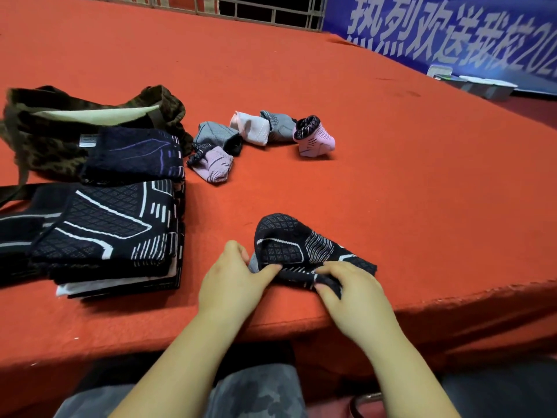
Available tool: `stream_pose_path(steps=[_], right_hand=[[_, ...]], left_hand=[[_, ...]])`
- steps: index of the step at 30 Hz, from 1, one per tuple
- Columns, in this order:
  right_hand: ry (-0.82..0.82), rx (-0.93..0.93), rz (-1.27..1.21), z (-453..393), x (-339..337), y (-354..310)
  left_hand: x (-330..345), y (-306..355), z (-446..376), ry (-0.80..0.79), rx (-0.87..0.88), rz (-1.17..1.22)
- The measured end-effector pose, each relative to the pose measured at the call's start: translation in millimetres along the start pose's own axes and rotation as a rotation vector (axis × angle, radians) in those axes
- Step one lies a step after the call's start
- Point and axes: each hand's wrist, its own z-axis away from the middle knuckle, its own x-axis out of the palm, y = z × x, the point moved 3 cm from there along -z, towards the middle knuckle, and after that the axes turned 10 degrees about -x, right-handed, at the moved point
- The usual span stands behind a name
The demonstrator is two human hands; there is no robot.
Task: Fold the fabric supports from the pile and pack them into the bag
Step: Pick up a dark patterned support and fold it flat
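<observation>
While the pile [102, 236] lies at nine o'clock, the left hand [232, 282] and right hand [352, 294] both pinch the black support [295, 245].

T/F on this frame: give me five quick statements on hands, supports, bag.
1. Both hands, left and right, grip the black patterned support. True.
2. The camouflage bag lies to the person's right. False: it lies far left.
3. Small folded supports lie on the red table outside the bag. True.
4. The stack of dark supports sits inside the bag. False: it rests on the table in front of it.
5. The held support is pink. False: black with white lines.
</observation>
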Motion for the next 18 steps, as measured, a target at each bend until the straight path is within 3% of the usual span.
stream_pose_path(steps=[6,14,18], right_hand=[[0.121,0.163,-0.005,0.4,-19.2,4.8],[0.033,0.245,0.083,10.5,-29.4,25.3],[0.217,0.23,-0.054,15.4,-46.6,24.2]], left_hand=[[-3.4,-3.9,0.1,-0.015,0.024,0.227],[-7.3,-2.0,-5.5,-0.219,-0.094,0.821],[-17.4,2.8,-1.7,-0.21,-0.05,0.881]])
